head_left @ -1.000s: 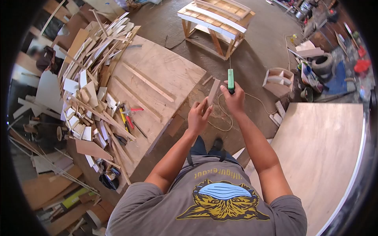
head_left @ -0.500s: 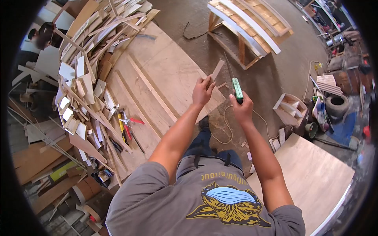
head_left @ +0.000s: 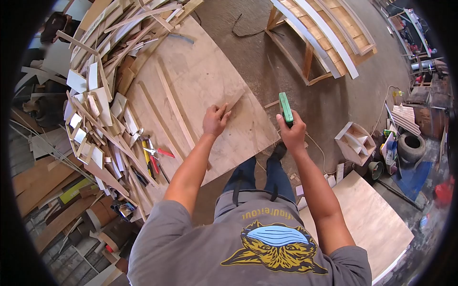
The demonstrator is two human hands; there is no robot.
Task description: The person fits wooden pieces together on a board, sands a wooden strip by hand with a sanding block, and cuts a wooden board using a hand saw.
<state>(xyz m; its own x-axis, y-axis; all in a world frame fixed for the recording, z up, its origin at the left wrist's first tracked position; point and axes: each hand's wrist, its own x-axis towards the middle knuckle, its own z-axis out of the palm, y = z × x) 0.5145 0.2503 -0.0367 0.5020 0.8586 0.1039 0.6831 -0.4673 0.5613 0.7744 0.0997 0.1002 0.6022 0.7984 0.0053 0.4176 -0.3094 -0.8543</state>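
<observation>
Over the plywood-topped table (head_left: pixel 224 138), my left hand (head_left: pixel 216 120) has its fingers closed on a short flat wood strip (head_left: pixel 234 99), which points up and to the right. My right hand (head_left: pixel 292 129) is wrapped round a tool with a green and black handle (head_left: pixel 286 107), held upright just off the table's right edge. The tool's blade is hard to make out here. Two long wood strips (head_left: pixel 174 102) lie on the table to the left of my left hand. Pliers with red handles (head_left: pixel 164 152) and a yellow tool (head_left: pixel 146 148) rest beside the scrap pile.
A large heap of wood offcuts (head_left: pixel 102 105) covers the table's left side. A slatted wooden frame (head_left: pixel 324 35) stands on the floor ahead. To the right are a small wooden box (head_left: pixel 355 143), a tire (head_left: pixel 411 147), a cord and a plywood sheet (head_left: pixel 362 214).
My left hand has moved left with the wood strip, from beside the table's edge to over its top. The view has turned and my body is closer to the table. Both hands keep their holds.
</observation>
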